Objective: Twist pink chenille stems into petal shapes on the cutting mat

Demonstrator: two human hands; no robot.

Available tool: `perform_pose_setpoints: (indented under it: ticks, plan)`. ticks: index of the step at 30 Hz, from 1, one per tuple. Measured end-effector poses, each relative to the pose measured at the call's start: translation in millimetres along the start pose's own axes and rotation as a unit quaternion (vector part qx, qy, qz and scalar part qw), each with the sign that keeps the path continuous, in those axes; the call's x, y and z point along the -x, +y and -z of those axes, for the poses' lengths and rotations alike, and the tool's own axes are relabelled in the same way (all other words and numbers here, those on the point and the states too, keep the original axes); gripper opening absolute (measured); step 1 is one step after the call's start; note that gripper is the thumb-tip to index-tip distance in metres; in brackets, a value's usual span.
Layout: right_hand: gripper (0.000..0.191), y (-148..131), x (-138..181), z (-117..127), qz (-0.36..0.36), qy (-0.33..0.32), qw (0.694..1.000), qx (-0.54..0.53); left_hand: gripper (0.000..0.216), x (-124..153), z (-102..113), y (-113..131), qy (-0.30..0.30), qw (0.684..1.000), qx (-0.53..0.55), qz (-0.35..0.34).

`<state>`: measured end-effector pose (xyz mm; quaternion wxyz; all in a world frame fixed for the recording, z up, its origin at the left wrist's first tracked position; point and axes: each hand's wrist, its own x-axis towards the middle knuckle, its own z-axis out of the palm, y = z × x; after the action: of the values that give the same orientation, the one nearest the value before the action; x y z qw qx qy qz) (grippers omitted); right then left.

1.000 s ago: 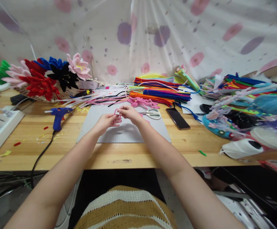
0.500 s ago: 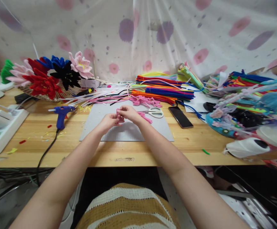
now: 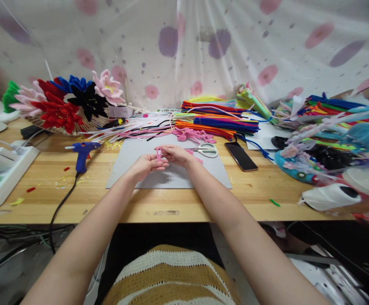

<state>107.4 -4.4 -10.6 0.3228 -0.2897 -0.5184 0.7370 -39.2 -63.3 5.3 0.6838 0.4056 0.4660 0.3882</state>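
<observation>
My left hand (image 3: 144,164) and my right hand (image 3: 175,154) meet above a grey mat (image 3: 168,174) on the wooden table (image 3: 114,199). Both pinch a pink pipe cleaner (image 3: 158,153) bent into a narrow upright loop between the fingertips. The loop's lower end is hidden by my fingers. More pink pipe cleaner shapes (image 3: 193,135) lie at the mat's far edge, and white-handled scissors (image 3: 206,150) rest just right of my right hand.
A blue glue gun (image 3: 82,151) with a black cord stands left of the mat. A phone (image 3: 241,156) lies to the right. Stacks of coloured pipe cleaners (image 3: 218,120) and a basket of pipe-cleaner flowers (image 3: 63,103) line the back. Craft clutter (image 3: 327,144) fills the right side.
The hands have drawn slightly apart and the pink pipe cleaner now stands as a clear upright loop between the fingertips. The view barely moved.
</observation>
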Motion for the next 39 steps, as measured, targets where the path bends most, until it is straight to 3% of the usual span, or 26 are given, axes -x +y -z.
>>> perform_pose_setpoints:
  ticks: [8,20,31,39]
  plan:
    - [0.03,15.7,-13.0,2.8,0.004,0.011,0.998,-0.055,0.019,1.5,4.7,3.0,-0.053,0.996,0.065,0.03]
    - [0.029,17.5,-12.0,-8.5,0.04,0.057,0.993,-0.099,0.026,4.2,4.3,1.5,-0.06,0.995,0.073,0.018]
    - [0.037,14.7,-2.3,-7.2,-0.003,-0.023,0.998,-0.066,0.023,2.3,13.8,-2.0,-0.093,0.99,0.086,0.061]
    - [0.023,20.3,-5.1,-8.1,0.022,0.017,0.996,-0.085,0.028,1.0,15.0,1.3,-0.093,0.988,0.089,0.078]
